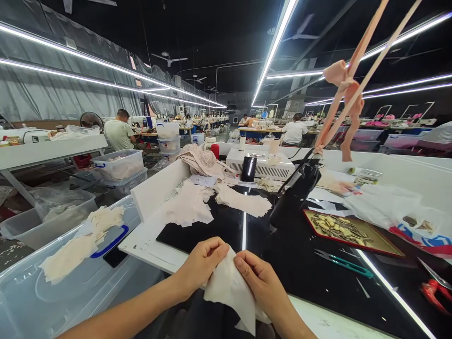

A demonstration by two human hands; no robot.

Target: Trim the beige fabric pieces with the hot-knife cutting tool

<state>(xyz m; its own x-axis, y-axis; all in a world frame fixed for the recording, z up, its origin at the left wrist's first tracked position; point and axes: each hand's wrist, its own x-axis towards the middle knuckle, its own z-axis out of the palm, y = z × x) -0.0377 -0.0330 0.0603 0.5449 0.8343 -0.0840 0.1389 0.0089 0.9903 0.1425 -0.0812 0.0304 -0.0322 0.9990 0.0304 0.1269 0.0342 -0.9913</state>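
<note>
Both hands hold one cream fabric piece (pixel 231 287) over the near edge of the black worktop (pixel 229 235). My left hand (pixel 206 261) pinches its upper left edge between thumb and fingers. A short way to the right, my right hand (pixel 259 278) grips the upper right edge the same way. Below them the cloth hangs down in loose folds. Beyond the hands lie more cream pieces, one stack (pixel 190 205) at the left and another piece (pixel 243 200) nearer the middle.
Right of the hands lie teal-handled snips (pixel 348 263), red-handled scissors (pixel 436 289) and a tray of seeds or nuts (pixel 346 228). A black device (pixel 296 193) with hanging peach straps (pixel 348 89) rises mid-table. At the left, cream pieces (pixel 81 242) rest on a plastic bin (pixel 63 301).
</note>
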